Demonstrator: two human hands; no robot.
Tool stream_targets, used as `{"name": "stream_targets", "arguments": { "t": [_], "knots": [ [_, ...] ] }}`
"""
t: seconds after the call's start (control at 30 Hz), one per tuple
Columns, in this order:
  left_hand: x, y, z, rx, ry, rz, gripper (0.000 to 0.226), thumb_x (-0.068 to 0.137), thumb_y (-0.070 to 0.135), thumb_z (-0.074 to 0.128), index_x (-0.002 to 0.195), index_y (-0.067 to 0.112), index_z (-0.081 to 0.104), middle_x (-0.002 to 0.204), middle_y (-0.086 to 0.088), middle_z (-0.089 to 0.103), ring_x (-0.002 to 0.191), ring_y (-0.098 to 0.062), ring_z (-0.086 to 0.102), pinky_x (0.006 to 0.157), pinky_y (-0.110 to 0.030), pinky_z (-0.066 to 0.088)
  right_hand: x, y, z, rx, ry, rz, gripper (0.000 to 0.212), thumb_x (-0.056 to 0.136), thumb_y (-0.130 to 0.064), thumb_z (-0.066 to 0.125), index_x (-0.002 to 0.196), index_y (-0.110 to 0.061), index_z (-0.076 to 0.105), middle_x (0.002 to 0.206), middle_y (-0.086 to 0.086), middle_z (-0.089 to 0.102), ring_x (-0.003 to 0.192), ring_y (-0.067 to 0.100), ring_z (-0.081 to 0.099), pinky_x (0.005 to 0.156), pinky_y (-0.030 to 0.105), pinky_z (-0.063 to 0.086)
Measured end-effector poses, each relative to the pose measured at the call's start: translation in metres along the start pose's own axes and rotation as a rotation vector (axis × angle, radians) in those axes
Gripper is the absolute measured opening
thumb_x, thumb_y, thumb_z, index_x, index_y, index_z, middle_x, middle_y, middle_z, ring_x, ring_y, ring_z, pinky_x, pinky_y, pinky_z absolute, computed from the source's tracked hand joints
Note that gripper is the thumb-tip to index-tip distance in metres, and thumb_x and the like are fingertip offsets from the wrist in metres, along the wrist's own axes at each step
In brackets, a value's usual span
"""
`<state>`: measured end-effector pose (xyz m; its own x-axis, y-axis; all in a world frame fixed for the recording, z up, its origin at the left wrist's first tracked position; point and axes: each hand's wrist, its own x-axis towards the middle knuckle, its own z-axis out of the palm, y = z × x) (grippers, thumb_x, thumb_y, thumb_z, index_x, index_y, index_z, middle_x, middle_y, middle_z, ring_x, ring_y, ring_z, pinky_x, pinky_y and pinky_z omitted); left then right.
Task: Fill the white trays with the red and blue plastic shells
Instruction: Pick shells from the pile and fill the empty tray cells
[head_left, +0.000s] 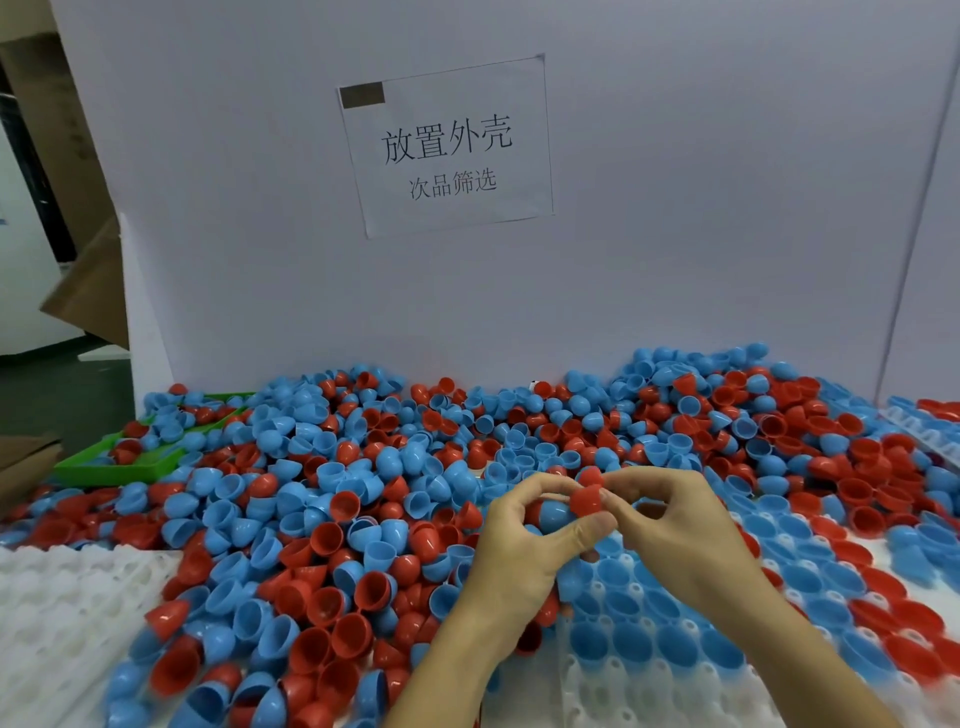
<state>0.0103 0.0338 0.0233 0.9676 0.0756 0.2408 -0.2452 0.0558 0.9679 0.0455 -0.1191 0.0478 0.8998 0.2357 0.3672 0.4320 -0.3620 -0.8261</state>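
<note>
Head view: shells (332, 499) cover table, white wall (675, 234) behind.

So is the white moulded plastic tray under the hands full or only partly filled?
Partly filled. The white moulded plastic tray has blue plastic shells seated in many wells, but several near-edge wells are bare white.

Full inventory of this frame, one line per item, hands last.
loose shells: too many to count, red and blue, heaped across the table
white tray: one, white, bottom right under the hands, many pockets hold blue shells
empty tray: one, white, bottom left
green tray: one, green, left edge, partly buried in shells
paper sign: one, white with black text, on the back board
held shells: a red and a blue, between both hands
left hand: pinches the held shells
right hand: pinches them too
</note>
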Motion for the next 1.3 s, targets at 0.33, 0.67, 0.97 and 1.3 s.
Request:
{"name": "stream_targets", "arguments": {
  "t": [0.33, 0.67, 0.97, 1.3],
  "knots": [
    [0.002, 0.003, -0.003, -0.162, -0.016, -0.158, 0.03, 0.076, 0.044, 0.079, 0.097, 0.023, 0.076, 0.097, -0.003, 0.075, 0.075, -0.024, 0.071, 0.038, -0.025, 0.045, 0.001, 0.003, -0.001, -0.033, 0.043, -0.053, 0.007, 0.09, -0.025, 0.071, 0.089, -0.029, 0.077, 0.072, -0.021, 0.069, 0.056, -0.001, 0.055, 0.056, 0.015, 0.045],
    [0.012, -0.002, -0.012, -0.275, 0.309, -0.214, 0.016, 0.093, 0.026, 0.071, 0.096, 0.011, 0.069, 0.079, -0.005, 0.069, 0.065, -0.024, 0.068, 0.038, -0.024, 0.043, -0.024, -0.032, -0.034, -0.45, -0.41, -0.086, 0.006, 0.083, -0.042, 0.075, 0.078, -0.039, 0.073, 0.075, -0.008, 0.065, 0.056, 0.011, 0.052, 0.062, 0.033, 0.052],
    [0.011, -0.003, -0.01, -0.266, 0.269, -0.224, 0.007, 0.094, 0.025, 0.07, 0.096, 0.018, 0.068, 0.083, -0.003, 0.069, 0.069, -0.023, 0.071, 0.039, -0.024, 0.044, -0.059, -0.049, -0.012, -0.789, -0.622, -0.064, 0.014, 0.085, -0.035, 0.071, 0.1, -0.035, 0.072, 0.067, -0.018, 0.054, 0.063, 0.006, 0.056, 0.049, 0.019, 0.038],
    [0.011, -0.001, -0.009, -0.266, 0.267, -0.231, 0.01, 0.094, 0.024, 0.069, 0.099, 0.015, 0.067, 0.087, -0.007, 0.068, 0.068, -0.023, 0.071, 0.039, -0.025, 0.043, -0.071, -0.046, 0.02, -1.067, -0.646, -0.115, 0.017, 0.086, -0.018, 0.057, 0.072, -0.018, 0.047, 0.076, -0.004, 0.049, 0.063, 0.015, 0.046, 0.053, 0.028, 0.034]
  ]
}}
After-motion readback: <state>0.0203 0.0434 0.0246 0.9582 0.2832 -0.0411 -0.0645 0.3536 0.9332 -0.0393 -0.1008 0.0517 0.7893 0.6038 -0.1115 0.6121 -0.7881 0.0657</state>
